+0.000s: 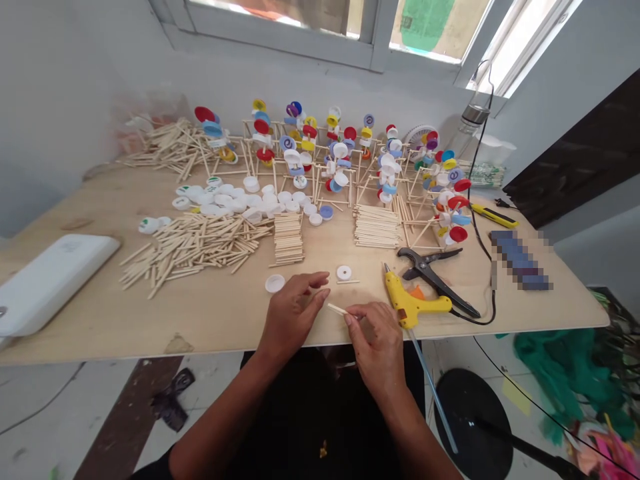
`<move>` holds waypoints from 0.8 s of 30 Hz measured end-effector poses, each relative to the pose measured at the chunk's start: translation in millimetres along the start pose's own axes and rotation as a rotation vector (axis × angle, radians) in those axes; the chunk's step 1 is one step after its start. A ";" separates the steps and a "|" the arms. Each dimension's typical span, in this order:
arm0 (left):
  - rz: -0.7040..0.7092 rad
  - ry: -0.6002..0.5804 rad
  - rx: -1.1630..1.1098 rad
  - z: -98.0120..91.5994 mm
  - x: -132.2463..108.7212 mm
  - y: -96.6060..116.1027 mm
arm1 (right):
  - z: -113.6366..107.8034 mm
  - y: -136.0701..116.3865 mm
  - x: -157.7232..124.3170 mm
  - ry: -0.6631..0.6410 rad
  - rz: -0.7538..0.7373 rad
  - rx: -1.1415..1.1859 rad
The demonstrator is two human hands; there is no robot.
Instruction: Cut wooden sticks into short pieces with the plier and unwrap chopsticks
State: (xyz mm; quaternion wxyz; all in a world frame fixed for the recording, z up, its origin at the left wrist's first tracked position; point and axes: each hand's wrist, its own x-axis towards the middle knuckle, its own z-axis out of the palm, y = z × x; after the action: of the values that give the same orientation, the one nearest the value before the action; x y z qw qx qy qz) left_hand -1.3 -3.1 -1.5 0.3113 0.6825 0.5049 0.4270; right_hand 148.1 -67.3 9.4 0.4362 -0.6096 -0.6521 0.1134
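A short wooden stick (pixel 337 309) is pinched between thumb and fingers of my right hand (pixel 379 340), its free end pointing left. My left hand (pixel 295 307) hovers beside that end, thumb and fingers apart with nothing between them. Just beyond my hands lie a small white disc (pixel 344 273) with a hole in its middle and another stick (pixel 348 282). A white bottle cap (pixel 275 283) rests by my left fingers. The yellow glue gun (pixel 407 300) lies right of my right hand, a glue stick (pixel 434 393) jutting from it past the table edge.
Black pliers (pixel 440 283) and a yellow cutter (pixel 494 216) lie at right. Stick piles (pixel 200 243), white caps (pixel 225 200) and stick frames with coloured caps (pixel 345 167) fill the back. A white box-like device (pixel 60 280) sits left. The glue gun's cord (pixel 483 250) crosses the right side.
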 end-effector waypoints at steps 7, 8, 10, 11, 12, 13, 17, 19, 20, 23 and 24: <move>0.201 -0.204 0.372 23.7 37.5 -0.2 | -4.9 2.0 -7.5 0.048 -0.012 -0.031; 0.199 -0.217 0.384 26.2 40.6 -0.2 | -5.5 2.4 -8.3 0.051 -0.010 -0.031; 0.191 -0.221 0.386 27.9 43.4 -0.8 | -6.6 3.4 -9.3 0.049 0.001 -0.027; 0.186 -0.218 0.389 26.7 43.0 -1.3 | -7.1 3.9 -9.5 0.046 0.008 -0.023; 0.181 -0.210 0.389 24.0 41.0 -1.9 | -7.5 4.5 -9.6 0.044 0.015 -0.018; 0.175 -0.199 0.384 20.0 37.5 -2.7 | -7.8 5.0 -9.6 0.044 0.022 -0.015; 0.165 -0.186 0.318 -1.7 12.2 -5.6 | -7.1 6.8 -8.6 0.045 0.042 -0.005; 0.181 -0.210 0.310 -9.2 -1.3 -6.5 | -4.9 7.5 -7.6 0.030 0.041 0.005; 0.189 -0.218 0.317 -11.2 -6.8 -6.9 | -3.4 7.8 -7.2 0.018 0.037 0.007; 0.205 -0.231 0.338 -11.9 -16.0 -8.7 | 1.3 8.9 -5.8 -0.018 0.012 -0.010; 0.206 -0.233 0.332 -11.5 -17.1 -9.5 | 2.5 9.4 -5.4 -0.029 0.000 -0.023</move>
State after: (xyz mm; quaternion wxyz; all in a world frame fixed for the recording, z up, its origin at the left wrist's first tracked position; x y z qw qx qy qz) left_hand -17.8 -16.6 -9.2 0.2056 0.8169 0.4568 0.2859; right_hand 152.2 -69.0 -0.8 0.4197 -0.6130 -0.6595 0.1146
